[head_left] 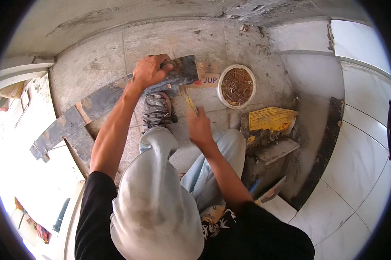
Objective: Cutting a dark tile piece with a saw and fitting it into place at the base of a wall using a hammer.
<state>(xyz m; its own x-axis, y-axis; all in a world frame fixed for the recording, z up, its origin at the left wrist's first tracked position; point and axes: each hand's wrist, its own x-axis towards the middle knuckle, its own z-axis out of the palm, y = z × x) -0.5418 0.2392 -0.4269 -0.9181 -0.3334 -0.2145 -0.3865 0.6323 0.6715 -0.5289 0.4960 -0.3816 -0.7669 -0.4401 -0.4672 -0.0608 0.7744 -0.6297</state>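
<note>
Fingers of the left hand point(150, 70) grip a dark, scuffed flat board point(180, 75), long axis rising rightward; nearer the body, the right hand point(200, 130) clasps a yellow-handled tool point(190, 102), perhaps a hammer.

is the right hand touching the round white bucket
Apart: the head view shows a patch of floor between the right hand and the round white bucket

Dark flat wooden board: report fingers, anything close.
Left fingers gripping dark flat wooden board. Right fingers around yellow-handled tool, blurred. Black-and-grey shoe close by board's near edge.
</note>
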